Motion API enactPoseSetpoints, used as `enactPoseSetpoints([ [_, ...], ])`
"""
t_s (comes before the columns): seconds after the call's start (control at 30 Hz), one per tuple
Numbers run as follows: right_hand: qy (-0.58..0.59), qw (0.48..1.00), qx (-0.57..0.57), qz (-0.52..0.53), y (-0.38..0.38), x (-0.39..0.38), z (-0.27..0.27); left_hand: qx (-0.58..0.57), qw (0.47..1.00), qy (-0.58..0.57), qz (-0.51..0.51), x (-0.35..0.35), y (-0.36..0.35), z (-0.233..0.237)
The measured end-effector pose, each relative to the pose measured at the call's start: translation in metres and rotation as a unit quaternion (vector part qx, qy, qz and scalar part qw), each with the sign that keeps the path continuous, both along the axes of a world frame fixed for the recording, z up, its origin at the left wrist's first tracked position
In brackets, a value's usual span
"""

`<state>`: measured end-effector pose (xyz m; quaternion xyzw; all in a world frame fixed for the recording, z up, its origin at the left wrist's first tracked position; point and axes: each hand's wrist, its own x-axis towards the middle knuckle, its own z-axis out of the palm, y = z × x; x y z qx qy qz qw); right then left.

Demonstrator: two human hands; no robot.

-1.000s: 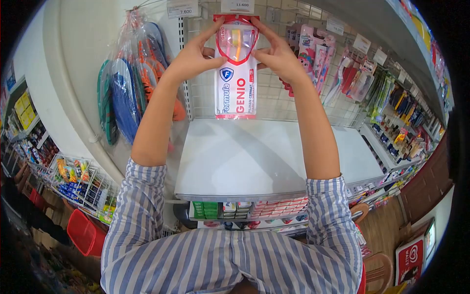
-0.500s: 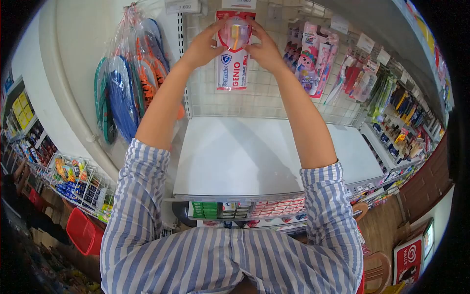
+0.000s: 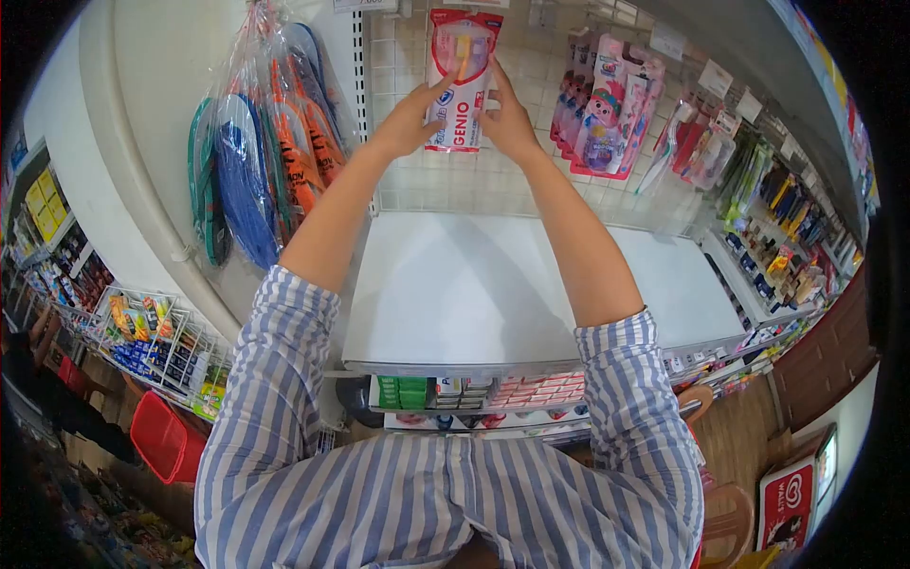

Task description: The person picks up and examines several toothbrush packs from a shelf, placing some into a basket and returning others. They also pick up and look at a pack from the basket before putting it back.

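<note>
A red and white Formula Genio toothbrush pack [image 3: 462,104] is upright against the wire grid, just under a price tag. Yellow and pale brush heads show through its clear window. My left hand [image 3: 413,119] grips the pack's left side, the index finger lying across the front below the window and the thumb lower down. My right hand [image 3: 509,116] holds the right edge between its fingers and thumb. Whether the pack's top is still on a hook cannot be made out.
Pink children's toothbrush packs [image 3: 607,109] hang to the right, with more toothbrushes [image 3: 701,147] beyond. Bagged flip-flops [image 3: 251,161] hang at the left. Below is a white shelf [image 3: 455,294] above boxed goods [image 3: 536,391]. A red basket [image 3: 166,438] and another person [image 3: 62,398] are at lower left.
Both hands have moved lower along the pack, baring its top and window. The pack sits slightly higher in view and leans a little. The camera view has shifted slightly.
</note>
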<state>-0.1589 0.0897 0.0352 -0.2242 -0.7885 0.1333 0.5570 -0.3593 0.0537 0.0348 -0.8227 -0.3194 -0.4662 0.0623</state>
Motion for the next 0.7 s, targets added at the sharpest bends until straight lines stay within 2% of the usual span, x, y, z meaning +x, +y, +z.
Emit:
enactPoseSetpoints([
  [0.2, -0.005, 0.997, -0.08, -0.016, -0.012, 0.003, -0.014, -0.057, 0.998, 0.011, -0.015, -0.002, -0.012, -0.02],
  [0.43, -0.026, 0.991, -0.095, -0.086, -0.021, 0.007, -0.036, -0.109, 0.992, 0.031, -0.055, -0.003, -0.027, -0.036],
  [0.47, -0.029, 0.993, -0.079, -0.086, -0.022, 0.009, -0.041, -0.111, 0.992, 0.033, -0.058, -0.004, -0.026, -0.039],
  [0.53, -0.03, 0.993, -0.064, -0.089, -0.019, 0.013, -0.049, -0.196, 0.976, 0.034, -0.093, -0.006, -0.023, -0.046],
  [0.6, -0.012, 0.991, 0.066, -0.113, -0.022, 0.017, -0.056, -0.174, 0.98, 0.057, -0.082, -0.012, -0.022, -0.055],
  [0.63, -0.012, 0.991, 0.06, -0.118, -0.027, 0.023, -0.057, -0.148, 0.984, 0.075, -0.068, -0.014, -0.023, -0.061],
  [0.7, -0.041, 0.99, 0.009, -0.136, -0.044, 0.036, -0.054, -0.17, 0.978, 0.093, -0.075, -0.021, -0.036, -0.062],
])
